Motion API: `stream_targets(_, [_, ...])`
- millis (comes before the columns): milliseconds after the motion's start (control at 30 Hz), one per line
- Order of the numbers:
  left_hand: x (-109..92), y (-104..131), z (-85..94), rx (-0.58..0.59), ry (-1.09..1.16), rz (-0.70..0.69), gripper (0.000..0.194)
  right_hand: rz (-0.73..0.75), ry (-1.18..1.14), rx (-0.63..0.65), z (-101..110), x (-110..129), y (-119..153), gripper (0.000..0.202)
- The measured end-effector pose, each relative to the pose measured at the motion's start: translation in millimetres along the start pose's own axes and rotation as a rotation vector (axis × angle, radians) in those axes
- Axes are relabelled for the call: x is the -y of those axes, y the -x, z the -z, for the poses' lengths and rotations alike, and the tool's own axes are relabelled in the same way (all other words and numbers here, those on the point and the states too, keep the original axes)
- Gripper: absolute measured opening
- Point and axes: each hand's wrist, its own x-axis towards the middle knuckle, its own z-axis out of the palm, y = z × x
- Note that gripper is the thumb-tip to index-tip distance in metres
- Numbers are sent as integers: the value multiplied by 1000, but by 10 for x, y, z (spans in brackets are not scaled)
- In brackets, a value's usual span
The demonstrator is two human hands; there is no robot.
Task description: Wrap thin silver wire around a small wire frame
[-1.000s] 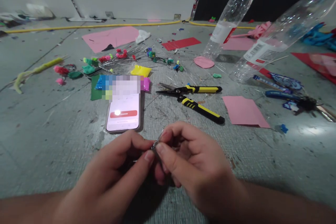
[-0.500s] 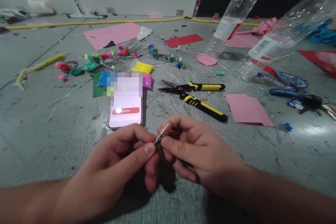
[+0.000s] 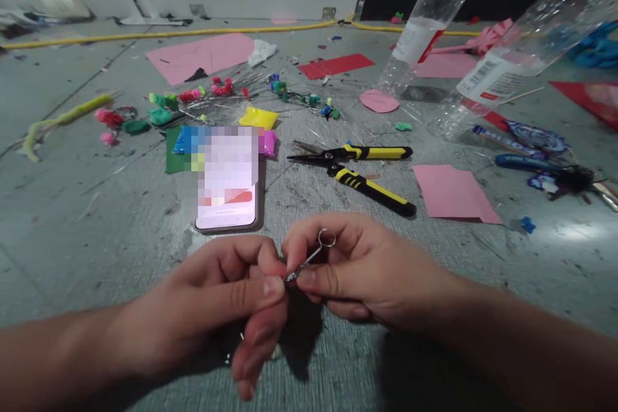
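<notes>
Low in the middle of the head view, a thin silvery twisted wire (image 3: 309,260) runs between my two hands, with a small round loop at its upper right end. My left hand (image 3: 226,296) pinches its lower end between thumb and forefinger, and the other fingers curl downward. The thumb and forefinger of my right hand (image 3: 357,270) close on the wire just below the loop. Between the fingertips the wire looks tightly coiled; the part inside my left hand is hidden. Beyond my hands lie a phone (image 3: 226,214) and open yellow-and-black pliers (image 3: 357,170).
Two clear plastic bottles (image 3: 418,42) stand at the right, beside pink paper (image 3: 454,192) and a keyed bundle (image 3: 541,170). Small coloured clay pieces on wires (image 3: 161,116), a yellow packet (image 3: 259,118) and red paper (image 3: 338,66) lie farther back. A yellow cable (image 3: 193,32) crosses behind.
The wire has turned so that its round loop now shows above my right hand. My left hand's lower fingers have spread downward and both hands have shifted slightly.
</notes>
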Motion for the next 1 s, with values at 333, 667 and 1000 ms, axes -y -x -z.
stream_targets(333, [15, -48, 117, 132, 259, 59, 20, 280, 279, -175, -96, -124, 13, 6])
stream_targets(667, [-55, -60, 72, 109, 369, 321, 14, 574, 631, -144, -107, -122, 59, 23])
stream_targets(1000, [-48, -55, 30, 102, 466, 242, 14, 531, 520, -79, -97, -104, 77, 9])
